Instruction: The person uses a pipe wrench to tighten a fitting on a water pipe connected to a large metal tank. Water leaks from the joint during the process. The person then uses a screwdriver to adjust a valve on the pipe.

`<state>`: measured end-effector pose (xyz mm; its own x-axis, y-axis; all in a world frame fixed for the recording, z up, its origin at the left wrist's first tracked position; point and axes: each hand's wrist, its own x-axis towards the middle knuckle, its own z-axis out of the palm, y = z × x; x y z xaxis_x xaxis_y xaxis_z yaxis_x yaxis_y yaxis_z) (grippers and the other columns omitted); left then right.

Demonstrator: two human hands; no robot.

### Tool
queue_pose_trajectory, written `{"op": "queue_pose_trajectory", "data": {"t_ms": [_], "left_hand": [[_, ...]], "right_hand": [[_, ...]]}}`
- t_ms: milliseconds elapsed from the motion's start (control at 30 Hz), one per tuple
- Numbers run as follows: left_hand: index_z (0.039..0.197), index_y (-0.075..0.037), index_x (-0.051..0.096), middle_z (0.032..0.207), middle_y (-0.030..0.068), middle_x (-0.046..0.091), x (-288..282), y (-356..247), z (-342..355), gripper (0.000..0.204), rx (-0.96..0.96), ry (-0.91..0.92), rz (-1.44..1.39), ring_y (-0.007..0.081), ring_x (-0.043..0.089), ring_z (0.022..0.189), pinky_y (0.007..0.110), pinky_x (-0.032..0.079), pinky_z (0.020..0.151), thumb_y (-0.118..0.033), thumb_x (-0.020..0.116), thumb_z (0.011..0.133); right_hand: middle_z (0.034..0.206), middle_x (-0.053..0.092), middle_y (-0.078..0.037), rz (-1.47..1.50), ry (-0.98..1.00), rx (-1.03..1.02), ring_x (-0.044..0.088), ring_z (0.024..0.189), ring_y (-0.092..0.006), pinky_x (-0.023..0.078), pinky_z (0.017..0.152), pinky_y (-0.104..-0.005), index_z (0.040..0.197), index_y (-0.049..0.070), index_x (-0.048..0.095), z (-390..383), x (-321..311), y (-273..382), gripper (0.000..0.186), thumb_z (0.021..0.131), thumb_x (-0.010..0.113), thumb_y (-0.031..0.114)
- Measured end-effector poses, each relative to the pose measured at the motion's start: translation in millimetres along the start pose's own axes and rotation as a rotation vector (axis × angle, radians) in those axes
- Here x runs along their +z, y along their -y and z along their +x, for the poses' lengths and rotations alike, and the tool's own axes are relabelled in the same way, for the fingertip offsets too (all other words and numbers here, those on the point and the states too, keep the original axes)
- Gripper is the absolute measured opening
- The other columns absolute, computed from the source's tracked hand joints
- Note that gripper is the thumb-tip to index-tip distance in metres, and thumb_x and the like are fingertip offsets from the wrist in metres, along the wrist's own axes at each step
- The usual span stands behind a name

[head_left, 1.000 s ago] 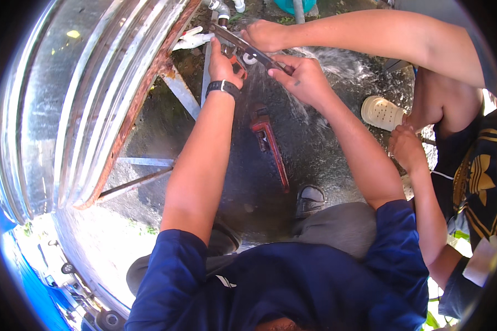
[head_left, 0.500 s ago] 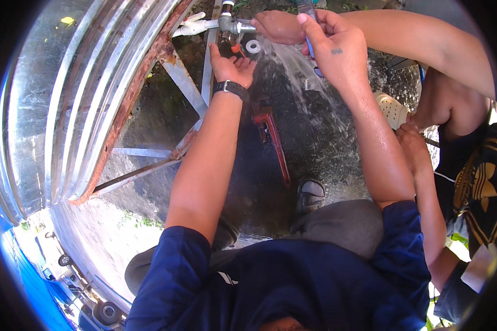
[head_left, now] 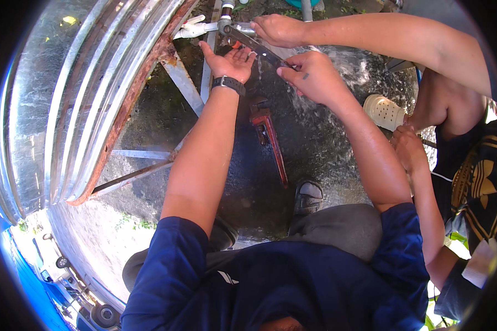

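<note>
My right hand (head_left: pixel 313 77) grips a long flat dark metal tool (head_left: pixel 262 52); I cannot tell its exact kind. Its rounded far end lies against or just in front of the grey pipe tee (head_left: pixel 225 25). My left hand (head_left: pixel 233 63), with a black watch on its wrist, is palm up below the tee, fingers apart and holding nothing. A small orange piece (head_left: pixel 236 44) shows just above those fingers. Another person's hand (head_left: pixel 279 30) covers the end of the pipe to the right of the tee, and water (head_left: pixel 342 63) sprays out past it.
A red pipe wrench (head_left: pixel 271 140) lies on the wet ground between my arms. Left are a corrugated metal tank (head_left: pixel 72 110) and its rusty frame (head_left: pixel 182 83). A white valve (head_left: pixel 192 27) joins the pipe. The other person's pale clog (head_left: pixel 384 112) stands at right.
My right hand has come down and left, swinging the tool across toward the tee. The white ring seen near the tee is now hidden. My left hand has shifted slightly left.
</note>
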<state>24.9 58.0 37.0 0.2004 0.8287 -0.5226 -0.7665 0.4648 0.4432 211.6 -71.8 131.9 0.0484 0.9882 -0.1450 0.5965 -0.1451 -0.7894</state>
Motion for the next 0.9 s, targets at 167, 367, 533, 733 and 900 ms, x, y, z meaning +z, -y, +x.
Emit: {"op": "queue_pose_trajectory", "data": {"t_ms": [167,367,533,733,900], "left_hand": [[0.142,0.014,0.035,0.154,0.0248,0.03,-5.3,0.6,2.8,0.128,0.02,0.082,0.035,0.0355,0.024,0.152,0.052,0.018,0.126,-0.094,0.054,0.076],[0.149,0.014,0.028,0.158,0.0262,0.026,-7.6,3.0,4.0,0.134,0.032,0.05,0.003,0.0366,0.023,0.153,0.051,0.019,0.126,-0.094,0.055,0.075],[0.15,0.015,0.027,0.158,0.0287,0.027,-7.5,2.2,3.1,0.137,0.01,0.027,-0.013,0.0376,0.024,0.152,0.047,0.02,0.126,-0.096,0.055,0.073],[0.143,0.015,0.034,0.153,0.0303,0.032,-6.4,1.9,5.4,0.137,0.014,0.005,-0.055,0.0381,0.031,0.148,0.044,0.023,0.125,-0.098,0.056,0.069],[0.133,0.014,0.043,0.147,0.0278,0.037,-6.2,-0.7,6.7,0.129,-0.013,0.025,-0.06,0.037,0.036,0.143,0.044,0.026,0.123,-0.098,0.057,0.069]], "right_hand": [[0.067,0.069,-0.009,0.092,-0.219,-0.029,0.065,0.054,-0.0135,0.052,0.056,-0.0295,0.104,0.0,0.077,-3.6,-15.5,15.2,0.025,0.095,0.074,0.023],[0.082,0.068,-0.015,0.54,-0.589,-0.178,0.065,0.067,-0.025,0.052,0.064,-0.0371,0.105,0.002,0.068,0.0,-28.7,37.8,0.022,0.088,0.071,0.015],[0.073,0.07,-0.007,0.213,-0.452,-0.187,0.064,0.061,-0.0098,0.047,0.051,-0.0272,0.104,0.001,0.075,4.6,-0.5,30.9,0.029,0.098,0.072,0.029],[0.072,0.069,-0.013,0.006,-0.218,-0.103,0.067,0.063,-0.0164,0.053,0.061,-0.0324,0.101,0.001,0.077,-17.6,2.4,18.1,0.031,0.094,0.074,0.031],[0.072,0.068,0.0,0.357,-0.557,-0.148,0.06,0.059,-0.0043,0.046,0.05,-0.024,0.106,0.001,0.076,-11.1,0.6,29.8,0.033,0.099,0.073,0.032]]}}
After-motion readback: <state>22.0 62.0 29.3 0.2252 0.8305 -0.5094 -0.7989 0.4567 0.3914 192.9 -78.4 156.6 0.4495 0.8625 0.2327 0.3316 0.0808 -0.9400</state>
